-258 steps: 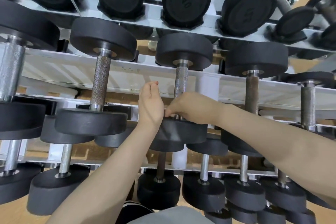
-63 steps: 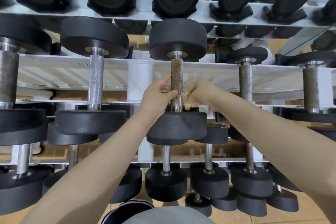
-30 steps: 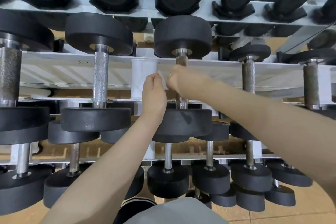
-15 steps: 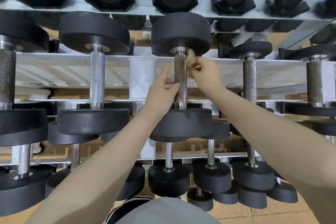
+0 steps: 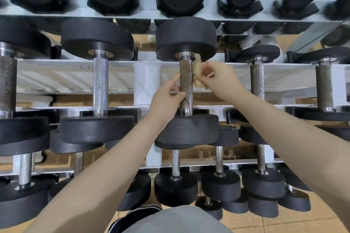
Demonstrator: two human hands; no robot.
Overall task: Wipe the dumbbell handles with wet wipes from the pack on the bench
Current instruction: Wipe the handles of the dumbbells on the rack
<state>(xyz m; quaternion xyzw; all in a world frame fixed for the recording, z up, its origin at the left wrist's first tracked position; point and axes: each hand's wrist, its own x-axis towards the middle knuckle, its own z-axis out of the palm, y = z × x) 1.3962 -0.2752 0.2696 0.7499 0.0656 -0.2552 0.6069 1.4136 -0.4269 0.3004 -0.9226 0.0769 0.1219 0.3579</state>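
Landmark: the rusty handle (image 5: 186, 83) of the centre dumbbell on the rack's middle shelf (image 5: 56, 73); every place below is given from it.
Left hand (image 5: 166, 98): the grip is closed on the handle's lower half from its left side, thumb across the front and index finger laid up along the bar.
Right hand (image 5: 217, 77): just right of the handle, its grip pinches a crumpled, yellowed wet wipe (image 5: 197, 73) that touches the handle's right edge near the top.
Risk, missed side: the wipe meets only the right flank; the left and back faces could stay dirty unless the bar is rolled or the wipe wrapped round it.
Risk, shredding: the knurled, corroded surface may snag the wadded wipe and tear bits off.
Risk, spent wipe: its brownish stain suggests it is loaded and may smear rust rather than lift it.
Risk, rolling: turning the bar in its cradle could shift the front head (image 5: 187, 128) against the fingers below.
Hidden: the back of the handle, and the stretch under the left palm.
Hard to tell: the right fingertips are blurred, so how many hold the wipe is unclear.
Out of view: the pack and the tabletop it sits on.
Cut off: the dumbbells at both frame edges.
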